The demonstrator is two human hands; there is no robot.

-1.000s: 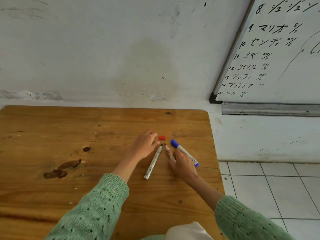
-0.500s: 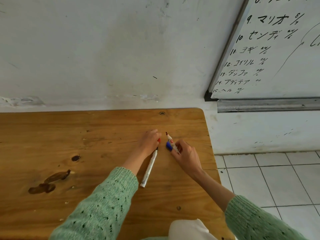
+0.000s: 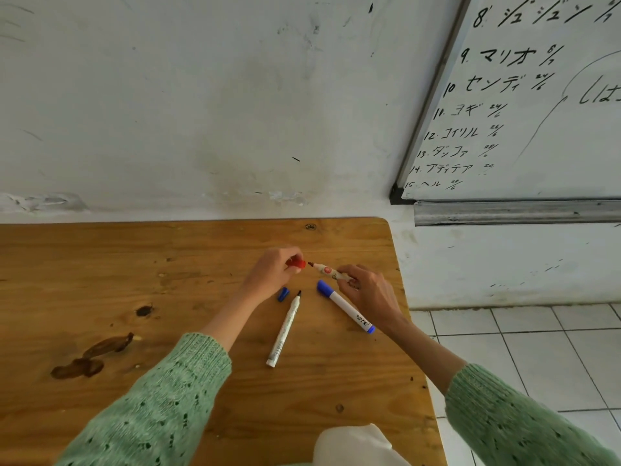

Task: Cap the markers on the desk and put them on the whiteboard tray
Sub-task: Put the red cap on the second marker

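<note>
One marker (image 3: 346, 307) lies capped on the counter (image 3: 100, 264); left hand (image 3: 272, 270) fingers pinch red cap (image 3: 297, 263), right hand (image 3: 366, 294) grips red marker (image 3: 327, 270), black marker (image 3: 285, 327) uncapped, tray (image 3: 517, 212) far right unfilled.

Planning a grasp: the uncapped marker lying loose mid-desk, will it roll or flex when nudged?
The uncapped marker looks like a rigid plastic tube, so probably stiff. Its round barrel lies flat on the smooth desk, so it may roll sideways. Slim; likely light. The exposed tip could smear.

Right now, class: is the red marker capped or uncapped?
Uncapped. The red marker tip is bare; the red cap in the left hand sits just short of it.
</note>
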